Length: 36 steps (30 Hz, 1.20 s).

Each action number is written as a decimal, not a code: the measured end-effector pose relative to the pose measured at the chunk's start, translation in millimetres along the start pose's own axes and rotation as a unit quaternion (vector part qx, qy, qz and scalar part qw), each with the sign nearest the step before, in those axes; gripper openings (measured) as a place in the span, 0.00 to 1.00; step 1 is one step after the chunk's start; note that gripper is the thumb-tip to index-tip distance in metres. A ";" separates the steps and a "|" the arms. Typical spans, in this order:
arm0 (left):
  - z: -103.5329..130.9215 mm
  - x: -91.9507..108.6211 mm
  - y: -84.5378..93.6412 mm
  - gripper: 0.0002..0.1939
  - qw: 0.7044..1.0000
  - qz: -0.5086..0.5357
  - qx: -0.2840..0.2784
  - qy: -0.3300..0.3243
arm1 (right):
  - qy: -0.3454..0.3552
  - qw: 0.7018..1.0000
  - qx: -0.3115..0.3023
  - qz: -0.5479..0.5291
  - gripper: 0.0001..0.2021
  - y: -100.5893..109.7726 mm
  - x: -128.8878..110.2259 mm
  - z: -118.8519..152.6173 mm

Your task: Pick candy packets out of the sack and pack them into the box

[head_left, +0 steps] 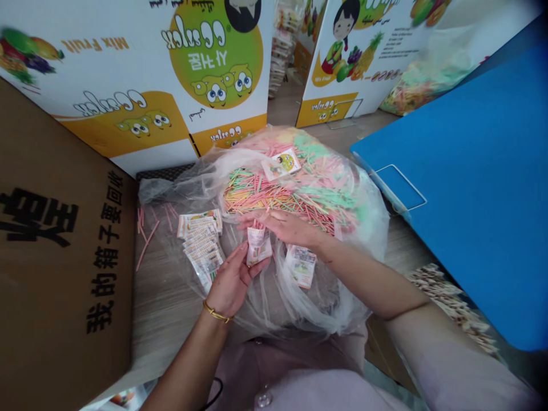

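Note:
My left hand (233,278), with a gold bracelet at its wrist, holds a small printed packet (258,249) between thumb and fingers. Pink sticks show at the packet's upper opening. My right hand (282,224) lies over that opening, its fingers close together on the sticks. Beyond the hands, a clear plastic bag (377,211) is spread open around a heap of pink, green and yellow sticks (257,191). One packet (285,164) rests on the heap. Overlapping packets (203,242) lie left of my left hand, and more packets (302,267) sit below my right forearm.
White printed cartons (145,68) stand at the back, a brown box (55,245) at the left. A blue board (466,182) with a wire handle covers the right side. Loose pink sticks (148,242) lie near the brown box. Many packets (454,308) are at lower right.

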<state>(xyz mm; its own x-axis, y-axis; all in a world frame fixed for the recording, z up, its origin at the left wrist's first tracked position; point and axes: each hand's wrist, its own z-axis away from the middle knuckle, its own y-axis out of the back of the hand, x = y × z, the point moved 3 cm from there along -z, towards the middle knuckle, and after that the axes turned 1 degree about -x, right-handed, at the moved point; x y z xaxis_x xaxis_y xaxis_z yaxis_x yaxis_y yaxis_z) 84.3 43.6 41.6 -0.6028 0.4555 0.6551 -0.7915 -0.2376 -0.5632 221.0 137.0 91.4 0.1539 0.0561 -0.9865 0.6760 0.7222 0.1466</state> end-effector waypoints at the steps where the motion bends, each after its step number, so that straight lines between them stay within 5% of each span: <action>1: 0.7 -0.4 -0.2 0.16 1.000 -0.003 -0.003 -0.004 | -0.004 1.000 0.003 -0.003 0.25 -0.3 0.9 -1.2; 4: 3.0 -1.7 0.1 0.17 0.999 -0.033 -0.010 -0.015 | 0.001 0.999 0.033 0.008 0.27 7.2 0.8 -6.8; 9: 6.1 -2.6 6.7 0.18 0.998 -0.058 0.011 -0.014 | 0.056 0.947 0.245 0.199 0.30 35.8 -20.6 -4.2; 11: 7.4 -1.8 7.9 0.18 0.998 -0.061 0.006 -0.016 | 0.073 0.950 0.197 0.230 0.31 31.7 -28.1 -0.1; 15: 12.1 1.1 7.5 0.15 0.999 -0.038 -0.003 -0.030 | 0.052 0.980 -0.046 0.186 0.25 7.6 -23.4 5.4; 20: 20.7 2.0 7.8 0.15 0.999 -0.011 -0.015 -0.033 | 0.002 0.994 0.063 0.087 0.27 3.6 -6.2 2.1; 26: 39.9 -2.5 31.7 0.21 0.983 -0.136 0.042 -0.119 | -0.002 0.987 -0.027 0.158 0.13 -34.9 3.2 1.6; 28: 57.6 1.0 51.9 0.21 0.937 -0.253 0.124 -0.204 | -0.008 0.989 -0.020 0.148 0.12 -48.9 5.6 -2.0; 31: 90.8 7.7 80.0 0.16 0.767 -0.464 0.251 -0.366 | -0.024 0.987 -0.039 0.156 0.10 -76.6 10.2 -15.2; 33: 100.5 2.4 86.9 0.13 0.654 -0.606 0.181 -0.416 | -0.029 0.981 -0.056 0.185 0.08 -95.5 12.2 -26.4; 36: 95.4 -14.8 91.0 0.17 0.540 -0.737 0.047 -0.404 | -0.001 0.967 -0.009 0.256 0.09 -102.4 10.3 -36.8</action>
<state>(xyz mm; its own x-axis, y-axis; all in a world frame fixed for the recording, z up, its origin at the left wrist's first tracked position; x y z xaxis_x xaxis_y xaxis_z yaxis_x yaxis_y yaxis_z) 11.6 -66.6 28.7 0.8719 -0.3045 0.3835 -0.4498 -0.1881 0.8731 126.9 89.0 63.5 0.4664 0.4085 -0.7846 0.4978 0.6120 0.6146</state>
